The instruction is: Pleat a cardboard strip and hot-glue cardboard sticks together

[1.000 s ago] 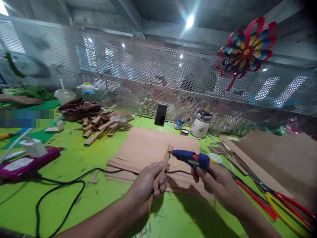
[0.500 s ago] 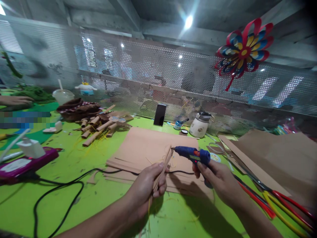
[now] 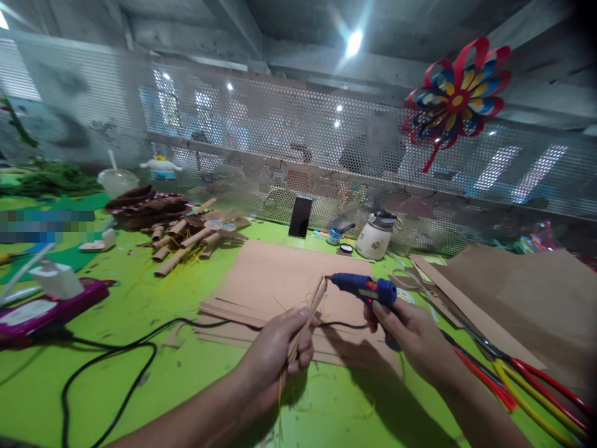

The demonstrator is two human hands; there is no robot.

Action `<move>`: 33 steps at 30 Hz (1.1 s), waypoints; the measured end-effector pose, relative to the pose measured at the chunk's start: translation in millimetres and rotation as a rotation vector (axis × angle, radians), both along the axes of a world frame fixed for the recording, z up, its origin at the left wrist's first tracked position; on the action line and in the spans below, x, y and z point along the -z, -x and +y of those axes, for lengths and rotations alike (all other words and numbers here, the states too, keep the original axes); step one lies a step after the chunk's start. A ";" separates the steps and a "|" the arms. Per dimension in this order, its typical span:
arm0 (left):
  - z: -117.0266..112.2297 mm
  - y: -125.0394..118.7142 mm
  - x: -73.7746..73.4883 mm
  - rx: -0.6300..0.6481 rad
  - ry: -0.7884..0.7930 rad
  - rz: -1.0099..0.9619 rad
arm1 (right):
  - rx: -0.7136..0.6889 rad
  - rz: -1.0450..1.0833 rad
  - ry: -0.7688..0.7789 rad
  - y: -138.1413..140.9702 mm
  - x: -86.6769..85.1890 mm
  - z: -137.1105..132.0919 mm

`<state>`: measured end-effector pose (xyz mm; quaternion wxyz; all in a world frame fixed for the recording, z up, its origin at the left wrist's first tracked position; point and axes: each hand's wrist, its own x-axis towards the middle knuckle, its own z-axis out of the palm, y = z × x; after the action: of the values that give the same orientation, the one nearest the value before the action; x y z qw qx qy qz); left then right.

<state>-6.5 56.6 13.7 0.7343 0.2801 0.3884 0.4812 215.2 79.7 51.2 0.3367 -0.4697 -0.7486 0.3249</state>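
Glue gun [image 3: 366, 288] moved up paper strip [image 3: 316, 298], your right hand [image 3: 410, 333] clasping gun, left hand [image 3: 285, 336] pinching strip over paper sheets [image 3: 268, 267]

perforated partition [image 3: 261, 118] | grey ceiling beam [image 3: 237, 28] | glaring overhead lamp [image 3: 354, 42] | green tabletop [image 3: 130, 311]

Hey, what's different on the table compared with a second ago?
The glue gun moved up toward the top end of the paper strip; a co-worker's hand at far left left view. The left hand still holds the strip, the right hand the gun.
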 end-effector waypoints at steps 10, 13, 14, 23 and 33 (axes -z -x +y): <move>1.1 2.1 1.4 -0.002 0.010 -0.007 | -0.039 -0.017 0.032 2.7 -0.1 -4.4; 1.8 2.2 1.2 -0.002 0.000 -0.015 | -0.056 0.002 0.049 3.9 0.2 -7.7; 2.0 2.3 1.0 -0.004 -0.005 -0.015 | -0.061 0.009 0.058 4.4 -0.4 -9.0; 5.8 3.4 3.9 0.003 0.013 -0.027 | -0.050 0.049 0.080 4.6 -8.2 -10.0; 3.9 2.3 2.1 0.040 0.022 -0.027 | 0.007 0.040 0.016 4.0 2.9 1.4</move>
<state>-8.8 60.5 11.6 0.7519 0.2732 0.3782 0.4657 211.2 81.0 48.3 0.3492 -0.4684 -0.7374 0.3391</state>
